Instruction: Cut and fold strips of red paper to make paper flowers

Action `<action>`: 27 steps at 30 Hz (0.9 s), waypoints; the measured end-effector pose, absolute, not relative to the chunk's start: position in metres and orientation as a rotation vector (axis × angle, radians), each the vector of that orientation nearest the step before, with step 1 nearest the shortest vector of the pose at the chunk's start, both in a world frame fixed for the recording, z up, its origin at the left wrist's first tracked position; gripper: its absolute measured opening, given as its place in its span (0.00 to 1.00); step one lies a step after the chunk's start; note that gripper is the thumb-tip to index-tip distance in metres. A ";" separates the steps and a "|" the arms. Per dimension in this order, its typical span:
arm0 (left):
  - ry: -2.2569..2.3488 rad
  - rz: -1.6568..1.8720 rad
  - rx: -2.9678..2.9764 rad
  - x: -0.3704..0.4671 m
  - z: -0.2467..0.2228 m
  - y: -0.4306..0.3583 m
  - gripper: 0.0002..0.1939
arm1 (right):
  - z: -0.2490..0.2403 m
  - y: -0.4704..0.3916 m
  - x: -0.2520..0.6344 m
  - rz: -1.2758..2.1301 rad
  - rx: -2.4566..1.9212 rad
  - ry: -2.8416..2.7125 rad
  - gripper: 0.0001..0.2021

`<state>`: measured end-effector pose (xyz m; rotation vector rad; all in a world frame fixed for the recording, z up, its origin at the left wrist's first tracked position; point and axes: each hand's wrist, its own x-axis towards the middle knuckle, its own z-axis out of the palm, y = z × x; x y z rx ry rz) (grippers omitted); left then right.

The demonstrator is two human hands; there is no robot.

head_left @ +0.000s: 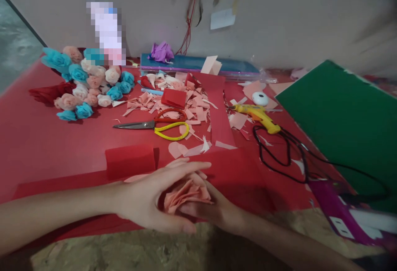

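A peach crepe-paper flower (187,195) sits between both hands near the table's front edge. My left hand (155,194) curves round its left side, thumb below and fingers stretched over the top. From the right, my right hand (217,209) holds the flower from behind and underneath, its fingers partly hidden by the petals. Just behind my left hand lies a folded red paper piece (130,161). Scissors (151,125) with one red and one yellow handle rest beyond it, blades pointing left.
Paper flowers (93,82) are bunched at the back left. Pink scraps (198,101) lie mid-table. A yellow glue gun (260,116) with a black cord (290,165) is at the right, beside a green board (341,126). Crumpled purple paper (161,51) sits by the wall.
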<state>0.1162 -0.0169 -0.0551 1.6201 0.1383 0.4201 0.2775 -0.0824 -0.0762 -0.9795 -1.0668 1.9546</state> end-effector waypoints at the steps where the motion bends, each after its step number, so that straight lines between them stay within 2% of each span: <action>1: 0.137 0.420 1.603 0.116 -0.054 -0.018 0.37 | -0.078 -0.082 0.277 1.967 -0.977 -1.060 0.16; 9: 0.168 0.332 1.316 0.110 -0.059 -0.023 0.32 | -0.082 -0.078 0.271 2.043 -0.829 -1.012 0.13; 12: 0.191 0.338 1.305 0.109 -0.060 -0.023 0.30 | -0.078 -0.077 0.266 2.009 -0.902 -0.951 0.15; 17: 0.299 0.407 1.279 0.111 -0.059 -0.025 0.28 | -0.069 -0.072 0.260 1.903 -1.069 -1.034 0.11; 21: 0.387 0.485 1.048 0.115 -0.063 -0.025 0.25 | -0.070 -0.068 0.257 1.807 -1.119 -0.951 0.13; 27: 0.251 0.484 0.812 0.117 -0.065 -0.020 0.28 | -0.074 -0.067 0.257 1.793 -1.180 -0.944 0.13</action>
